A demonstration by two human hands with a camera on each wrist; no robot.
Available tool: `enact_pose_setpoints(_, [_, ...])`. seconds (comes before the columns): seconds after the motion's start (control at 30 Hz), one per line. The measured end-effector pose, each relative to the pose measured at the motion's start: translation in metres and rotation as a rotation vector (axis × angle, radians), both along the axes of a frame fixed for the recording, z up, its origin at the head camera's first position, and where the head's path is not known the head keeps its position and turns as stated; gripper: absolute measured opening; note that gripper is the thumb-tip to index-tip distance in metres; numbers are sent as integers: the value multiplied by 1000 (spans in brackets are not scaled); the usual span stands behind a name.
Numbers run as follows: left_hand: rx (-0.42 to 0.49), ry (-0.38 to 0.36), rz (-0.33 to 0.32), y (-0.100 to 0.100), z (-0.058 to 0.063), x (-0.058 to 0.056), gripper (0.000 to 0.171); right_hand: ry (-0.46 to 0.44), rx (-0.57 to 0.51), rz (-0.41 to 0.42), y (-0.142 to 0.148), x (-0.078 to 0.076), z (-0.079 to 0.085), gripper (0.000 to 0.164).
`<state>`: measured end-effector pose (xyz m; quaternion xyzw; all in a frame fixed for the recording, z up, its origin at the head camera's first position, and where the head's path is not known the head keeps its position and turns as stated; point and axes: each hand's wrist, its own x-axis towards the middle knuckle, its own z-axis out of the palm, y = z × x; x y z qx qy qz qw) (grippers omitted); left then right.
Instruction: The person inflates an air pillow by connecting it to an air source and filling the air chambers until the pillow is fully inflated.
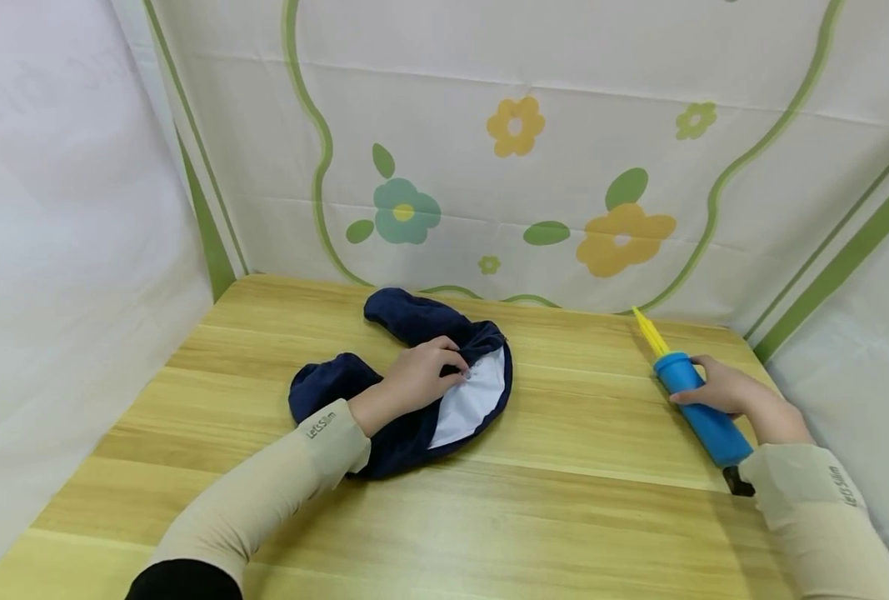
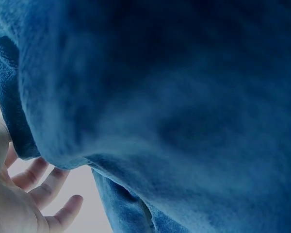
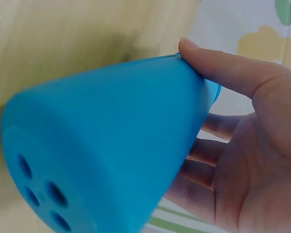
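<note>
A navy U-shaped neck pillow (image 1: 407,321) lies limp on the table, its fabric parted along one side over a white inner layer (image 1: 470,404). My left hand (image 1: 423,375) reaches across it and pinches at the white layer near the upper end of the opening; what exactly is between the fingertips is too small to tell. Blue plush (image 2: 160,116) fills most of the left wrist view, with the fingers (image 2: 51,187) curled beyond its edge. On the right, my right hand (image 1: 736,396) grips a blue hand pump (image 1: 714,429) with a yellow nozzle (image 1: 650,333) and black handle end (image 1: 738,481).
The wood-grain table (image 1: 444,533) runs back to a white flowered curtain (image 1: 444,150). More white cloth walls stand at the left (image 1: 62,250) and right (image 1: 864,333), the right one close to the pump hand.
</note>
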<state>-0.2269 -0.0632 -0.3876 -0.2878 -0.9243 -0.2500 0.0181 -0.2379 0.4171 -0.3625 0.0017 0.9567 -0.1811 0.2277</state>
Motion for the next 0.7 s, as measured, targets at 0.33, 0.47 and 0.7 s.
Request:
enact_pose_setpoints(0.33, [-5,6,2,1,-1,0,15,146,35,108,-31,2,21,107])
enact_pose_setpoints(0.47, [-9,6,0,1,-2,-1,16,199,52,139,-50,6,32,106])
enact_pose_setpoints(0.7, [-7,3,8,1,-2,0,15,305,92,234,-84,16,48,96])
